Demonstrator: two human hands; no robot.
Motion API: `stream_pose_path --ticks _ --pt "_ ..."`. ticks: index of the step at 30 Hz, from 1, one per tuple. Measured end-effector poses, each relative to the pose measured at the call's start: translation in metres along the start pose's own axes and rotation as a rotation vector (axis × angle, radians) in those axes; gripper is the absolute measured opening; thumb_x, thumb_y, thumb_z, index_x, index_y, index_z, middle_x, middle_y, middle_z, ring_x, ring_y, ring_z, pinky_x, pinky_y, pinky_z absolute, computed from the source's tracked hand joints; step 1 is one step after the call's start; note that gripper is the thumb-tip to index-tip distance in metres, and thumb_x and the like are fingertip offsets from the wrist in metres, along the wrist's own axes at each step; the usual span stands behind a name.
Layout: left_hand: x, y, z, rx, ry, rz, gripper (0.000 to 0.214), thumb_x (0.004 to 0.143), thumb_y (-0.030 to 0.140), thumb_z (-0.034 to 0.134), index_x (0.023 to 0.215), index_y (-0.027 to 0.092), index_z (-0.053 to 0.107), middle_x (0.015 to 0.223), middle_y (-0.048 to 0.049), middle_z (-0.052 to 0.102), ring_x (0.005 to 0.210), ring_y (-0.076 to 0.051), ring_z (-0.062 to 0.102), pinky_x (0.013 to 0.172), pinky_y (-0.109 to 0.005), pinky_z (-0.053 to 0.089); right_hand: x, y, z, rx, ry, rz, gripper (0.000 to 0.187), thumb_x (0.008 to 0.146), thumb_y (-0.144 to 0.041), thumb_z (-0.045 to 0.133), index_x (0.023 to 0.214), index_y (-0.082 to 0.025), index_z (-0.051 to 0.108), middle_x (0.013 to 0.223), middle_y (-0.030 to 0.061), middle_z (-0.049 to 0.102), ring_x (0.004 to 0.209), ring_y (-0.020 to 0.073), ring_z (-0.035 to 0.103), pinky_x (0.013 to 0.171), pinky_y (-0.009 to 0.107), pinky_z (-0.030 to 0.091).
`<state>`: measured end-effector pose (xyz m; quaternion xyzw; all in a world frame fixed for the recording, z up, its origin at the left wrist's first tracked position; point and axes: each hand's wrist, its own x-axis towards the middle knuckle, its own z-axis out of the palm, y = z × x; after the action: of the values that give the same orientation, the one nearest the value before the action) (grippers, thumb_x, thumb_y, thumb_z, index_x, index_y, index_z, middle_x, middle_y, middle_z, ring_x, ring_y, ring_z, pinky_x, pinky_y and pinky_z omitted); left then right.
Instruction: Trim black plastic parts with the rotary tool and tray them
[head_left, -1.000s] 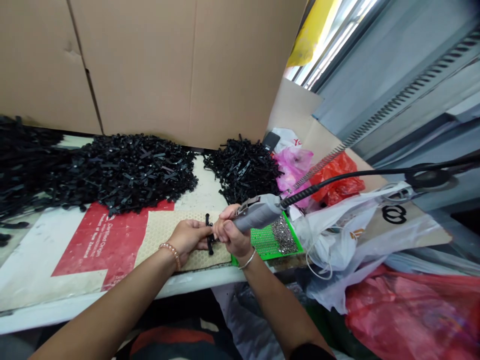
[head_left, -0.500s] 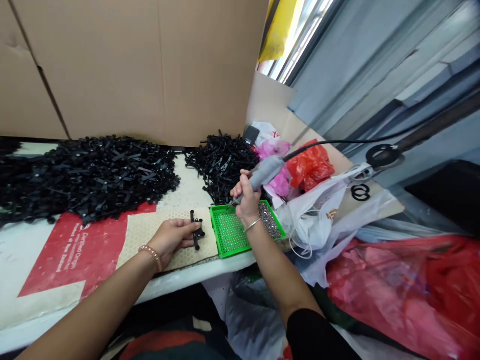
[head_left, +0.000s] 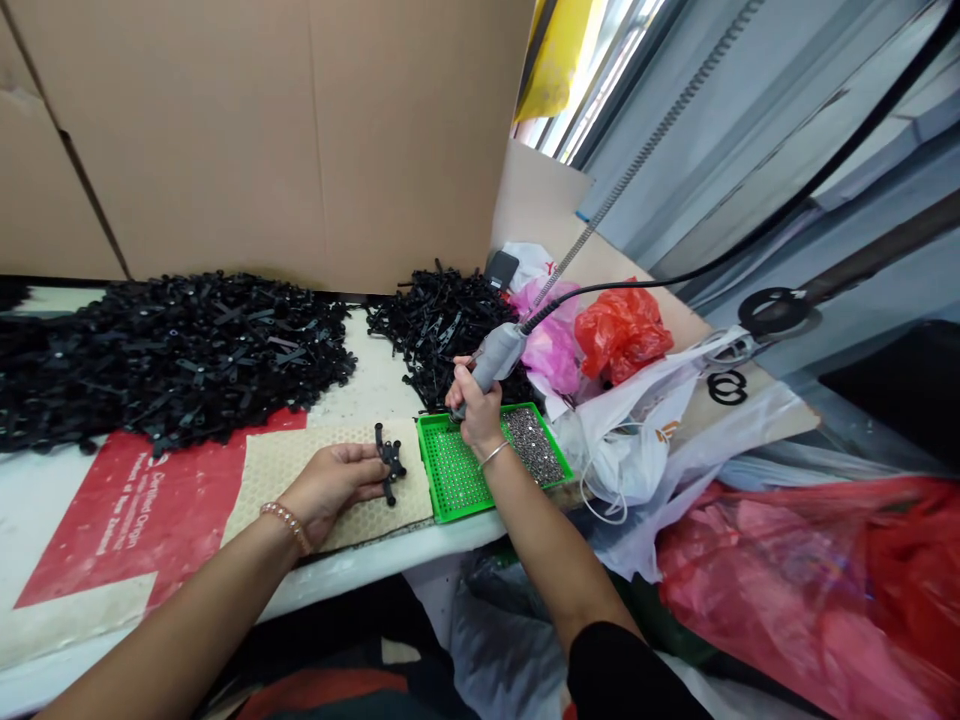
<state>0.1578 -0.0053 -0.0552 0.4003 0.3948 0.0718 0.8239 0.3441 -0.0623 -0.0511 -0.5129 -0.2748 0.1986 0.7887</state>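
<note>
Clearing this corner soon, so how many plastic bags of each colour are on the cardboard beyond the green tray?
White: 2 (large front bag, small back bag)
Pink: 1 (pink bag)
Orange-red: 1 (orange-red bag)
Total: 4

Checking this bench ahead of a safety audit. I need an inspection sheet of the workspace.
Surface: white bench under a red-printed sheet and a beige honeycomb mat.
Job's things: large heap of black plastic parts; smaller heap of black plastic parts; single black plastic part on the mat; green perforated tray holding silvery studs.
Clutter: pink bag, red bag and white plastic bag beside the tray.
Hands: left hand at the single part; right hand gripping a grey rotary tool.
Cables: black cable runs up right from the tool.
Surroundings: cardboard wall behind.
Other people: nothing seen.
</note>
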Motion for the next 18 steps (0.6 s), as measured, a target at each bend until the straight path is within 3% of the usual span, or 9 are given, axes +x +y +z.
stream_pose_path --ticks 18 --pt "0.0006 0.0019 -0.0005 -0.024 0.002 -0.017 0.016 0.066 0.000 0.066 0.077 0.010 0.073 0.081 -0.0088 0.074 0.068 -0.013 0.068 0.060 -0.018 0.055 0.0019 0.0024 -0.0024 -0.088 0.009 -0.007 0.034 0.069 -0.041 0.070 0.090 -0.016 0.060 0.045 -0.0097 0.040 0.038 0.0077 0.035 0.042 0.021 0.034"
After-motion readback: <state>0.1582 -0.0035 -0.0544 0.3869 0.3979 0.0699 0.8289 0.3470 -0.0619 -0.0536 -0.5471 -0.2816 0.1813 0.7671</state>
